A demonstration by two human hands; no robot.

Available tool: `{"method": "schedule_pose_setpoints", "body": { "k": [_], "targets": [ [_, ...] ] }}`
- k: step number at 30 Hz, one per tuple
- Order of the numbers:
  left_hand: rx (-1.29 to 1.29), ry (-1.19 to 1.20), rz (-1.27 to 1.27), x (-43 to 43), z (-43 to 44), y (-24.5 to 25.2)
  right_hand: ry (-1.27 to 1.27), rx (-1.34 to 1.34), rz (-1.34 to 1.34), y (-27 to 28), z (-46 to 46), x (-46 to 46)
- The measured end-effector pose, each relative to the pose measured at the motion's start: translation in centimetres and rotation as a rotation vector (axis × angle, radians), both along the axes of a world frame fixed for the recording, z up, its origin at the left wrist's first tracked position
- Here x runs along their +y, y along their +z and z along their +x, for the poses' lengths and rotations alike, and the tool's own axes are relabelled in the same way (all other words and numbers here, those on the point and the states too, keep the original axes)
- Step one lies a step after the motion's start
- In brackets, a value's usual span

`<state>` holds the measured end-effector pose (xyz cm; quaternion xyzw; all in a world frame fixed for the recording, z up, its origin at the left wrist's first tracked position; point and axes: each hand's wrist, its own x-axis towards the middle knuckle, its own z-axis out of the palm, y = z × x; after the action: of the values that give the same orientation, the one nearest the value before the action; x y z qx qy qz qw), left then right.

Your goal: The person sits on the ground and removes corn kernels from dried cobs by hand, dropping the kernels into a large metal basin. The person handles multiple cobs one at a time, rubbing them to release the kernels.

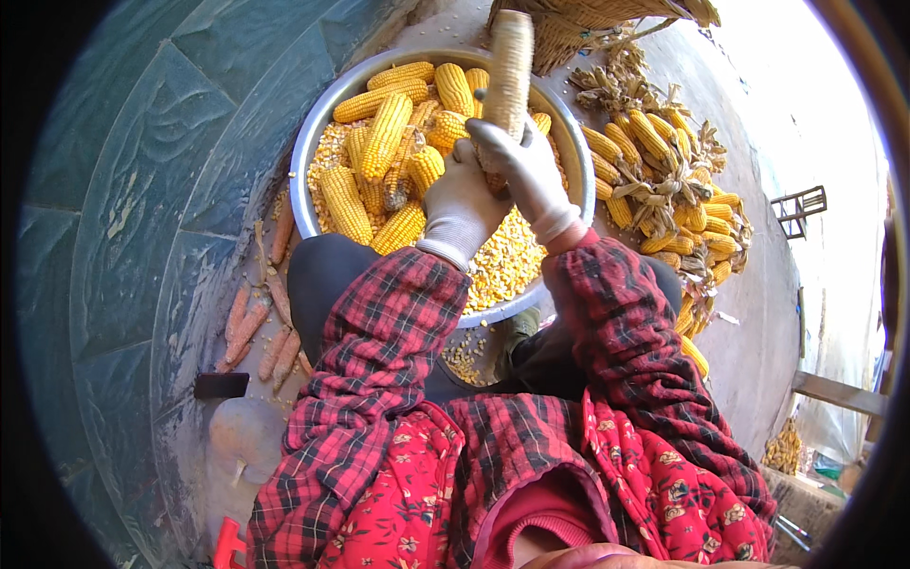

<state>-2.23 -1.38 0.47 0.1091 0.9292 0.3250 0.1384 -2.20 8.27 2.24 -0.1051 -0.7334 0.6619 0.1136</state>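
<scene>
Both my hands wear pale work gloves and are over a wide metal basin. My left hand is closed around the lower end of a pale, mostly bare corn cob. The fingers of my right hand wrap the same cob just above. Its top end points away from me and is motion-blurred. Whether a second cob is between the hands I cannot tell. Whole yellow corn ears fill the basin's far and left parts. Loose corn kernels lie in its near right part.
Right of the basin is a heap of corn ears with husks. A wicker basket stands beyond. Bare reddish cobs, a dark flat object and a pumpkin lie at left, beside a blue-green sheet.
</scene>
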Motion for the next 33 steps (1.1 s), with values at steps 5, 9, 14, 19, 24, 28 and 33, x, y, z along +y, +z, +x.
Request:
{"method": "schedule_pose_setpoints", "body": {
  "k": [5,9,14,19,24,28,33],
  "targets": [
    [-0.177,-0.035,0.353,-1.0,-0.3,-0.3,-0.114,-0.053,0.099,-0.4,-0.2,1.0],
    [-0.112,-0.032,0.447,-1.5,-0.8,-1.0,0.037,-0.068,-0.148,0.1,0.1,1.4],
    [-0.020,-0.124,0.102,-0.8,-0.6,-0.6,0.067,0.016,0.007,0.1,0.4,-0.4],
    [-0.219,-0.040,0.362,-1.1,0.1,0.3,-0.003,-0.114,0.064,-0.5,0.3,0.2],
    [-0.454,-0.018,0.784,-1.2,0.2,-0.2,-0.017,-0.118,-0.010,-0.7,0.2,1.2],
    [-0.482,-0.012,0.756,-1.1,0.3,-1.1,-0.154,-0.030,-0.002,-0.8,-0.2,1.6],
    [-0.475,0.026,1.047,-0.6,0.4,-0.8,-0.044,0.135,-0.130,0.3,-0.4,2.9]
  ]
}}
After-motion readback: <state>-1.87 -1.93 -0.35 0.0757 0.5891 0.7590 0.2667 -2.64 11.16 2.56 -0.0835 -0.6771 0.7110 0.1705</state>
